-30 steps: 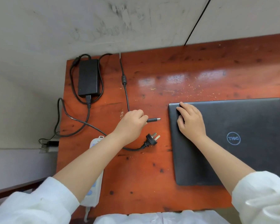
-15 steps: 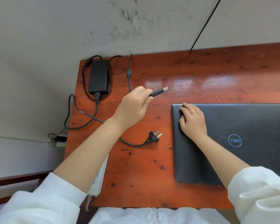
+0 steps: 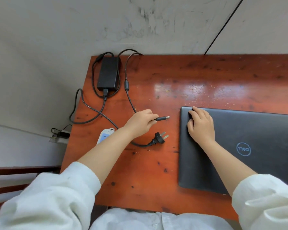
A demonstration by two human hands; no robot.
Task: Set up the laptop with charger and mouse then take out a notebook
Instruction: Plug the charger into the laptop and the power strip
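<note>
Left hand (image 3: 140,122) pinches DC plug (image 3: 163,118) near closed laptop (image 3: 256,146) — right hand (image 3: 200,125) flat on lid; wall plug (image 3: 160,138) loose — mouse, notebook pending.

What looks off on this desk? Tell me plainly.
Nothing is damaged or spilled. The wall plug lies loose on the desk, not in the power strip. The laptop is closed, its logo upside down to the wearer. The left hand holds the charger tip, unconnected.
</note>
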